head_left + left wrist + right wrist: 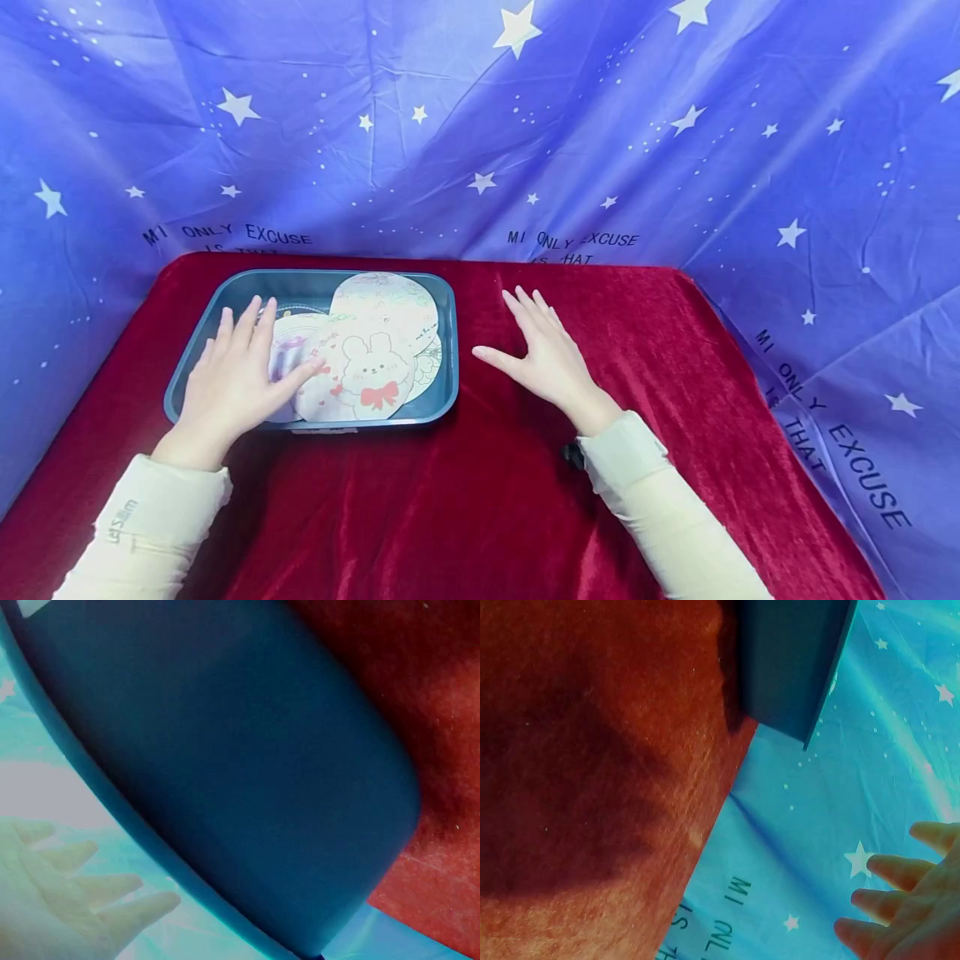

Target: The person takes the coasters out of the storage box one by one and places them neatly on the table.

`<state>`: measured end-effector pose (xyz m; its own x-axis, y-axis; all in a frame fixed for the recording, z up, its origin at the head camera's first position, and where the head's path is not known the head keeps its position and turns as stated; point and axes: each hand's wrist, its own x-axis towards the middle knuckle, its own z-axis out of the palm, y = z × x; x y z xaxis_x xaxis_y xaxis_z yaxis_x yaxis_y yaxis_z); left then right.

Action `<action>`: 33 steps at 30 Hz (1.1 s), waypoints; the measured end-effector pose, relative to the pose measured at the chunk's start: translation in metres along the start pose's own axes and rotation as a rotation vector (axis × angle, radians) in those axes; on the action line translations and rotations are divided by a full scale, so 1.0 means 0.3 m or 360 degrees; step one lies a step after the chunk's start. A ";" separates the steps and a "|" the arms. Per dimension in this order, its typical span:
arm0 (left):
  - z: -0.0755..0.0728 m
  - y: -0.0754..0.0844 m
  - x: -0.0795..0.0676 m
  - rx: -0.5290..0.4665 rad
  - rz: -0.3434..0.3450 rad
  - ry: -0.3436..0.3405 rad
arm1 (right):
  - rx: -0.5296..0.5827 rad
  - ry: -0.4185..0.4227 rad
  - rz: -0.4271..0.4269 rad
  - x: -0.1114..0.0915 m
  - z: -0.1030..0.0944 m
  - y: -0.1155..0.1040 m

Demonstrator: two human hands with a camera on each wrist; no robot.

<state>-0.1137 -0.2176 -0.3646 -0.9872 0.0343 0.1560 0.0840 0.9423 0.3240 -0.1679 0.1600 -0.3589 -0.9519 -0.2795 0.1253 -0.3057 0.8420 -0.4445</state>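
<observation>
Nearest are the two pale sleeves: the left sleeve point(142, 525), which has dark letters near its cuff, and the right sleeve point(667, 517). A small black thing point(573, 456) shows beside the right cuff; what it is, I cannot tell.

The left hand point(236, 367) is over the left part of a blue tray point(453, 367). Its fingers are extended and a little spread, and they grasp nothing. In the head view its thumb lies over the side of the rabbit card point(375, 375), but I cannot tell if the thumb touches it. In the left wrist view, the four fingers are seen against the curtain point(450, 75), in front of the tray's outer side.

The right hand point(543, 354) is to the right of the tray, apart from it, above the red cloth point(390, 517). It is released also: the fingers are nearly straight, and the thumb points toward the tray.

The tray is on the cloth, left of the middle. Inside it the round cards overlap one another. The rabbit card, with a red bow, is in front; a purple-patterned card point(288, 350) is partly behind the left hand, and a pale card point(382, 300) is farther back, leaning over the tray's rear rim.

Behind the table stands the blue curtain, with white stars and black printed words.
</observation>
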 end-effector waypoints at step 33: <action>-0.056 -0.093 -0.018 -0.0109 -0.0177 0.0082 | 0.0056 -0.0269 -0.0108 0.062 0.005 -0.138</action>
<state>-0.1083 -0.2497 -0.3589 -0.9827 -0.0878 0.1629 -0.0146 0.9144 0.4046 -0.1730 0.1191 -0.3395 -0.9115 -0.4112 0.0063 -0.3654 0.8028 -0.4712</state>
